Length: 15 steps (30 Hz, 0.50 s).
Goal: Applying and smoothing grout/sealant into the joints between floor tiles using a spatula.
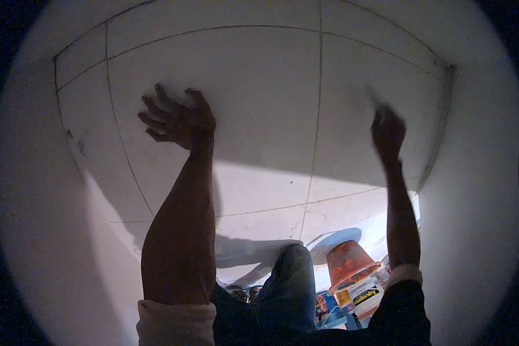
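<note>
My left hand (pixel 179 119) rests on a large pale tiled surface (pixel 254 104), fingers spread apart and nothing held. Off to the right, my right hand (pixel 389 128) is closed over the same tiles. A thin, blurred shape (pixel 373 93) juts from its fingers toward the far left; what it is cannot be made out. Thin dark joint lines (pixel 319 98) run between the tiles, one of them passing between my two hands. Both hands are in shadow.
An orange-red bucket (pixel 349 262), dirty on the outside, is at the lower right beside my knee (pixel 294 271). Several printed packages (pixel 366 297) lie by its rim. Pale walls rise at left (pixel 29 173) and right (pixel 478 173). Bright light falls across the near tiles.
</note>
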Each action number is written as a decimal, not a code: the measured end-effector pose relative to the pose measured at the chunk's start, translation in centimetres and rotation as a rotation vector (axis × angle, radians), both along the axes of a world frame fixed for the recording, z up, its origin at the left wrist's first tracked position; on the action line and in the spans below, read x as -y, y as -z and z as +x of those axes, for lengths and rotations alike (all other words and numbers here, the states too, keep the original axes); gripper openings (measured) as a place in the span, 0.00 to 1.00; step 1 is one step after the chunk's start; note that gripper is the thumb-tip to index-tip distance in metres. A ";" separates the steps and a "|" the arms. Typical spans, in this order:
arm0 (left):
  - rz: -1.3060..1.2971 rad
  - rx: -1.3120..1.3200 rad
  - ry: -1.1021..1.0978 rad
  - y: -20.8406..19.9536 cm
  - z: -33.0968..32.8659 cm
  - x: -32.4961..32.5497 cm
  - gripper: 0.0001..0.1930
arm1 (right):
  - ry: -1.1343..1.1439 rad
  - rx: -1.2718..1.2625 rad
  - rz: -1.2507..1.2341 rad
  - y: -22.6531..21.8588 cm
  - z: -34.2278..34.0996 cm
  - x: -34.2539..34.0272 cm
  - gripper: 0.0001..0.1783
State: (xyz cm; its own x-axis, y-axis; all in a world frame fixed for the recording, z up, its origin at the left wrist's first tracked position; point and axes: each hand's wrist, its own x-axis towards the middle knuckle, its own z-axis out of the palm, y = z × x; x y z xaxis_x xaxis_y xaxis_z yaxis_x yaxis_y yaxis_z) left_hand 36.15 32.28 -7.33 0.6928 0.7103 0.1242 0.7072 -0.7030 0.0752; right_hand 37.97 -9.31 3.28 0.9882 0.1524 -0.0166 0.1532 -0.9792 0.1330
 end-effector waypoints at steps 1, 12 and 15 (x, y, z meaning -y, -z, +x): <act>0.040 0.030 0.015 0.1 0.0 0.1 0.36 | 0.072 0.119 -0.136 0.3 3.2 0.8 0.09; 0.000 -0.007 0.010 -0.1 0.0 0.1 0.36 | 0.002 -0.170 0.070 3.8 7.9 -7.7 0.16; -0.014 0.036 0.016 0.0 -0.1 0.1 0.36 | 0.129 -0.099 0.075 2.1 8.7 -7.3 0.17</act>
